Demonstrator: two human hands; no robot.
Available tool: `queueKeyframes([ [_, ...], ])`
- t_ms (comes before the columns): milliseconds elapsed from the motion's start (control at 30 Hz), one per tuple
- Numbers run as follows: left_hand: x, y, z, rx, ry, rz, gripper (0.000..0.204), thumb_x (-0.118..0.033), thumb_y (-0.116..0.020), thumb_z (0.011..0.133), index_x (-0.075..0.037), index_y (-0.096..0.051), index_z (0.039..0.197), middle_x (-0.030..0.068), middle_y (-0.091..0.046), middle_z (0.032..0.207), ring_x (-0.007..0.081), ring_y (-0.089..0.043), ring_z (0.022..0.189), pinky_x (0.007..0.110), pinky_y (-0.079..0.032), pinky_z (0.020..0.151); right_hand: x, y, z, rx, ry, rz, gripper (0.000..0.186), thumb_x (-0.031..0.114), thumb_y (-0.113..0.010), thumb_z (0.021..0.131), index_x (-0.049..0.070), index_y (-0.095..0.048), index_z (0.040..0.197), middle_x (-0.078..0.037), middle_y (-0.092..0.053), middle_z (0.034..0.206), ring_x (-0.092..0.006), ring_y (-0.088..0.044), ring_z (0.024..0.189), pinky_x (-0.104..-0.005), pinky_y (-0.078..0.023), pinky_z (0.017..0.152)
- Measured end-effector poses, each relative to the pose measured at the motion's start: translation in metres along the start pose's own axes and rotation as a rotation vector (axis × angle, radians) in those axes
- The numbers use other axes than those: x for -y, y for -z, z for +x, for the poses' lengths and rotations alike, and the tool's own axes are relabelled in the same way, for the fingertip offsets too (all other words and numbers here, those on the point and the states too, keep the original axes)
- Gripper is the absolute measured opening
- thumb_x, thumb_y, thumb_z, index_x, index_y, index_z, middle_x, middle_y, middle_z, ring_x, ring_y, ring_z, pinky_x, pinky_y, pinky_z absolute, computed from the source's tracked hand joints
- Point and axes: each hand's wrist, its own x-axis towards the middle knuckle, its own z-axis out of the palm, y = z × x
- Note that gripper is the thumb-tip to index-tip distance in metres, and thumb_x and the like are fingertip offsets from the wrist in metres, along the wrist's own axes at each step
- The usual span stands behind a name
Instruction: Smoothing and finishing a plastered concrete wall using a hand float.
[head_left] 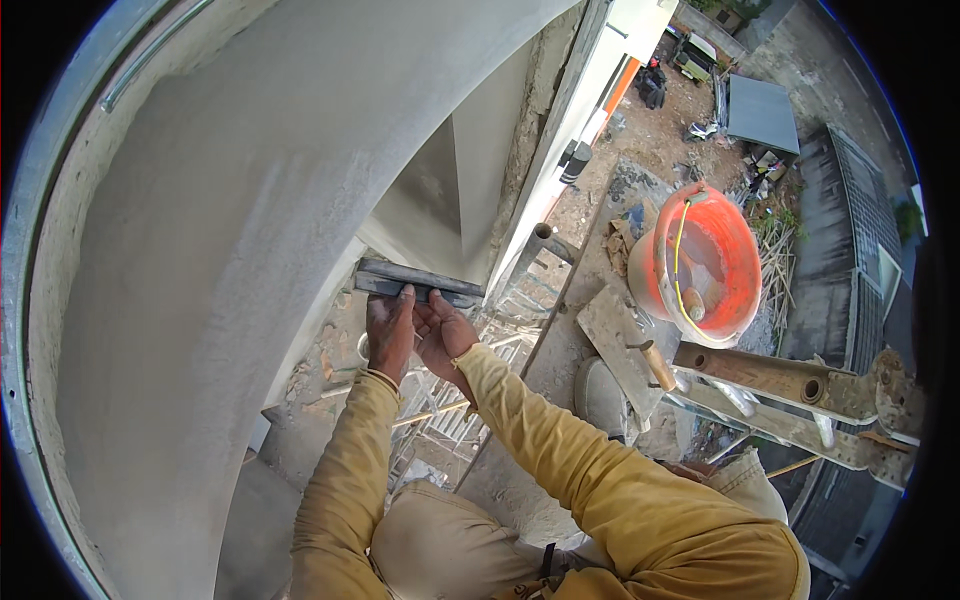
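My left hand (388,336) and my right hand (446,338) are close together in the middle of the view, both closed on a long, dark plasterer's float (420,284). Its flat length lies crosswise at the lower end of a recess in the plastered wall (210,290). Both thumbs press along its near side; the other fingers are partly hidden beneath. Smooth grey plaster rises to the left of my hands. Whether the float touches the plaster all along its edge I cannot tell.
On the plank (555,365) to my right stands an orange-lined bucket (650,262) with a yellow handle and grey mix inside. Nearer lies a flat board (608,335) beside a wooden handle (657,366). Rusty scaffold tubes (770,378) cross at right. Far below lies rubble-strewn ground (650,140).
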Motion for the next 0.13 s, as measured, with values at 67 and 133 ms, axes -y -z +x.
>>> queueKeyframes([
  [67, -0.013, -0.008, 0.017, 0.0, -0.024, 0.064, 0.038, -0.019, -0.061, 0.093, 0.003, -0.046, 0.12, 0.0115, -0.059, 0.11, 0.0162, -0.056, 0.1, 0.029, -0.047, 0.084, 0.015, -0.006, 0.003, -0.066, -0.104, -0.162, 0.032, 0.034, -0.05, 0.099, 0.007, -0.053, 0.116, -0.008, -0.061, 0.106, -0.0209, -0.059, 0.096, -0.0401, -0.05, 0.087],
  [133, -0.03, -0.015, 0.027, -0.013, -0.016, 0.139, 0.04, -0.019, -0.061, 0.093, 0.004, -0.045, 0.122, 0.012, -0.059, 0.111, 0.0167, -0.056, 0.1, 0.03, -0.047, 0.085, 0.035, -0.007, -0.004, -0.197, -0.357, -0.602, 0.04, 0.044, -0.06, 0.092, 0.015, -0.054, 0.119, -0.005, -0.061, 0.102, -0.0186, -0.058, 0.089, -0.0415, -0.049, 0.086],
])
